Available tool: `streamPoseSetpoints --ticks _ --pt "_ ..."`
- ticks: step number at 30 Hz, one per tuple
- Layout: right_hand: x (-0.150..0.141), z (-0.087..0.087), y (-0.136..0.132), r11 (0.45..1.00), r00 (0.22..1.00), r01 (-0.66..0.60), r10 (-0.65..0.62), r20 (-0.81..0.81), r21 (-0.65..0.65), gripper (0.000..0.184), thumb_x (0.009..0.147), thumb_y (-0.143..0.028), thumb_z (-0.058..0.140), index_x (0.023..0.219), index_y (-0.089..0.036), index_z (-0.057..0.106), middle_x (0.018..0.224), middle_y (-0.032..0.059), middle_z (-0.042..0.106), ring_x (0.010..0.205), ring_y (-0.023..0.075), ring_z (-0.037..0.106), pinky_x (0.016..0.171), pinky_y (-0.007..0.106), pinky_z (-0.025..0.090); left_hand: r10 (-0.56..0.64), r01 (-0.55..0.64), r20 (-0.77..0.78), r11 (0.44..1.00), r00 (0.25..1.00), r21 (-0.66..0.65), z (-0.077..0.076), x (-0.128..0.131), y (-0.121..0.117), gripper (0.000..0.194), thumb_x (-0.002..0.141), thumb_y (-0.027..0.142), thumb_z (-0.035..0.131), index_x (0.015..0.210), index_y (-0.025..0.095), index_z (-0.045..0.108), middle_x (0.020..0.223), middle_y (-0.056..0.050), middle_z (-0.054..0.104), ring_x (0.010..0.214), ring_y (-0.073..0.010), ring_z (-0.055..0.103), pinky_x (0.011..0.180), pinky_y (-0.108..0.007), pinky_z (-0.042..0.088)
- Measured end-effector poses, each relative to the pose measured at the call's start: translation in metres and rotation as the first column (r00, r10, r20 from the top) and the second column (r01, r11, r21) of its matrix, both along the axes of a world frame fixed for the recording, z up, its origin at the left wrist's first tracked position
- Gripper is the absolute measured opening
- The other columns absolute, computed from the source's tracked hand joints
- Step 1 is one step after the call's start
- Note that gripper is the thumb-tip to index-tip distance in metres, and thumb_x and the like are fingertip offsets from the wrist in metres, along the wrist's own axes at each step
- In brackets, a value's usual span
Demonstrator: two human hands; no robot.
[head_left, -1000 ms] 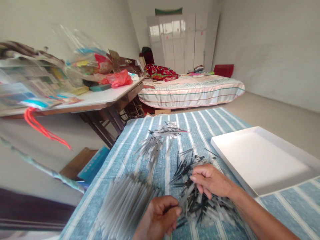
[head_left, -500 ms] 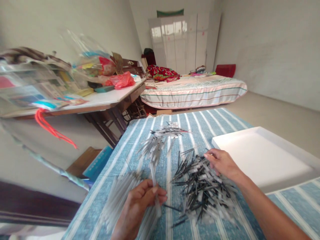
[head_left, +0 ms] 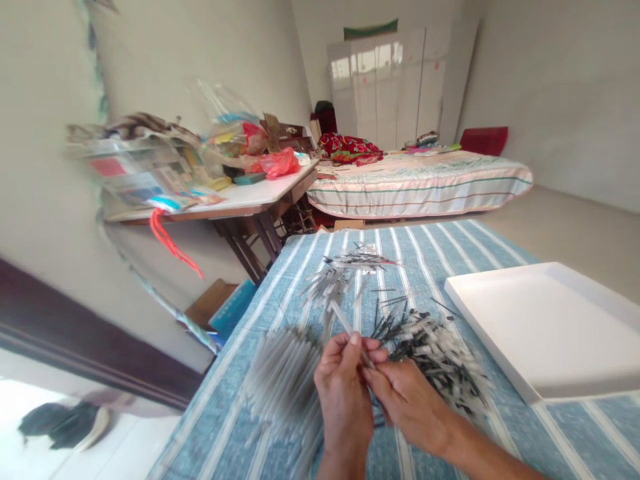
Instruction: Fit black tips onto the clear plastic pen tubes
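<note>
My left hand is closed around a thin translucent tube, which points up and away to the left. My right hand meets it at the tube's lower end, thumb and fingers pinched together. What the right fingers hold is hidden between the hands. To the left lies a heap of long translucent tubes. Partly behind my right hand is a pile of small black and clear slender pieces. Farther back, more clear tubes and dark thin pieces lie on the striped cloth.
A shallow white tray stands at the right. Beyond the cloth is a bed. On the left, a side table carries bags and boxes, with a red cord hanging off its edge. A blue box sits below.
My right hand has left the dark pile and come to my left hand at the tube's lower end. The left hand has moved right with the tube, which now tilts more. The view has turned left.
</note>
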State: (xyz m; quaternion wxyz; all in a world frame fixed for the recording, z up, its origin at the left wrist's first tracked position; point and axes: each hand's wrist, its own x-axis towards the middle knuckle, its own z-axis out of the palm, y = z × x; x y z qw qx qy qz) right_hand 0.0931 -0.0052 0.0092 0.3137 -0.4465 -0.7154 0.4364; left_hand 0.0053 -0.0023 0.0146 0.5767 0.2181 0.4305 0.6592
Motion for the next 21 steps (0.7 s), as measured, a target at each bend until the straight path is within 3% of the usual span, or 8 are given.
streamPoseSetpoints --ticks 4,7,8,11,13,15,18,21 --pt "-0.001 -0.001 -0.021 0.986 0.982 -0.125 0.139 0.13 -0.112 0.045 0.089 -0.033 0.025 0.05 -0.019 0.04 0.037 -0.0046 0.041 0.035 0.0081 0.043 0.04 0.018 0.028 0.308 -0.281 -0.161 0.944 0.938 0.171 0.025 -0.04 0.016 0.018 0.071 0.029 0.06 0.064 0.014 0.052 0.051 0.005 0.055 0.039 -0.0063 0.048 0.048 -0.022 0.046" --pt "0.016 -0.008 -0.022 0.992 0.947 -0.085 0.052 0.317 0.089 0.038 0.086 -0.034 0.035 0.053 -0.019 0.044 0.047 -0.002 0.051 0.045 0.0111 0.051 0.044 0.02 0.027 0.452 -0.39 -0.249 0.883 0.857 0.261 0.046 -0.084 0.02 0.016 0.068 0.029 0.062 0.064 0.017 0.053 0.05 0.008 0.052 0.041 -0.0057 0.046 0.054 -0.022 0.046" --pt "0.024 -0.009 -0.017 0.988 0.932 -0.04 -0.018 0.362 0.152 0.036 0.088 -0.034 0.032 0.06 -0.019 0.049 0.052 -0.0013 0.055 0.049 0.0117 0.053 0.047 0.021 0.03 0.392 -0.304 -0.464 0.918 0.794 0.255 0.049 -0.096 0.018 0.014 0.068 0.03 0.062 0.07 0.017 0.056 0.052 0.007 0.055 0.045 -0.0083 0.05 0.056 -0.024 0.046" --pt "0.051 -0.01 0.011 0.933 0.818 0.095 -0.272 0.507 0.347 0.03 0.089 -0.038 0.034 0.076 -0.021 0.055 0.062 0.0002 0.062 0.057 0.0156 0.059 0.054 0.023 0.034 0.106 -0.056 -0.945 0.994 0.309 0.093 0.036 -0.112 0.0 0.014 0.071 0.032 0.059 0.071 0.018 0.06 0.062 0.001 0.059 0.058 -0.0153 0.056 0.061 -0.029 0.043" --pt "0.065 -0.01 0.029 0.902 0.725 0.128 -0.369 0.582 0.413 0.027 0.088 -0.039 0.038 0.077 -0.022 0.056 0.068 0.0008 0.066 0.064 0.0186 0.063 0.055 0.024 0.035 -0.025 0.014 -0.997 1.0 -0.072 -0.026 0.017 -0.111 -0.014 0.018 0.075 0.031 0.052 0.065 0.017 0.06 0.07 -0.002 0.057 0.065 -0.0175 0.056 0.063 -0.03 0.041" --pt "0.075 -0.013 0.041 0.881 0.631 0.145 -0.433 0.644 0.45 0.024 0.087 -0.038 0.04 0.077 -0.023 0.056 0.072 0.001 0.067 0.067 0.0206 0.064 0.054 0.025 0.035 -0.112 0.02 -0.94 0.992 -0.321 -0.125 -0.002 -0.109 -0.024 0.021 0.077 0.028 0.047 0.065 0.018 0.06 0.075 -0.004 0.056 0.071 -0.0196 0.055 0.064 -0.031 0.039" --pt "0.083 -0.022 0.05 0.863 0.531 0.162 -0.485 0.695 0.479 0.021 0.086 -0.037 0.043 0.079 -0.023 0.057 0.077 0.0017 0.067 0.068 0.0219 0.064 0.053 0.026 0.035 -0.208 -0.015 -0.843 0.973 -0.495 -0.231 -0.017 -0.106 -0.028 0.022 0.079 0.027 0.044 0.069 0.019 0.062 0.078 -0.005 0.057 0.078 -0.0225 0.055 0.066 -0.033 0.037" --pt "0.087 -0.032 0.054 0.856 0.495 0.175 -0.503 0.708 0.486 0.02 0.085 -0.036 0.044 0.084 -0.023 0.058 0.08 0.0025 0.067 0.068 0.0222 0.064 0.052 0.027 0.036 -0.253 -0.038 -0.801 0.96 -0.543 -0.277 -0.018 -0.106 -0.025 0.022 0.079 0.027 0.044 0.072 0.019 0.063 0.08 -0.006 0.057 0.08 -0.0237 0.054 0.067 -0.034 0.036"
